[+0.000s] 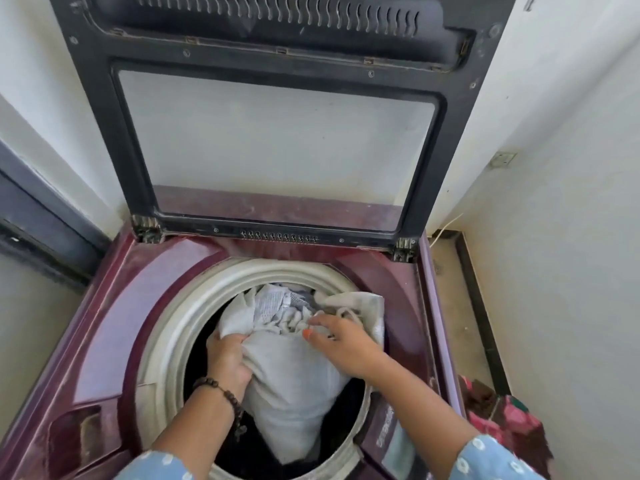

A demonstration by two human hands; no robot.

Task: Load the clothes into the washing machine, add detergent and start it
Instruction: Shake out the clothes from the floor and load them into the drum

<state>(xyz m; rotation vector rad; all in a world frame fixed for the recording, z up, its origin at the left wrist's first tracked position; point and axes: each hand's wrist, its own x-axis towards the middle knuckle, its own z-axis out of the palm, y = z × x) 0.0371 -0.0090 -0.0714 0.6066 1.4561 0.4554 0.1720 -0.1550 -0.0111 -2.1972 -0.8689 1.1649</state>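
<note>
Washing machine (145, 296), lid (277, 147) up, fills frame centre. Pale grey clothes (294, 375) bulge from drum mouth, lower centre. Left hand (228, 358) grips a fold; right hand (343, 341) presses on top, fingers spread.

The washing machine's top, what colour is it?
Dark maroon washing machine, with a black-framed lid, seen in the head view.

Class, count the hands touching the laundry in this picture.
2: the left hand grips the grey cloth in the drum; the right hand presses it near the drum's right rim.
</note>
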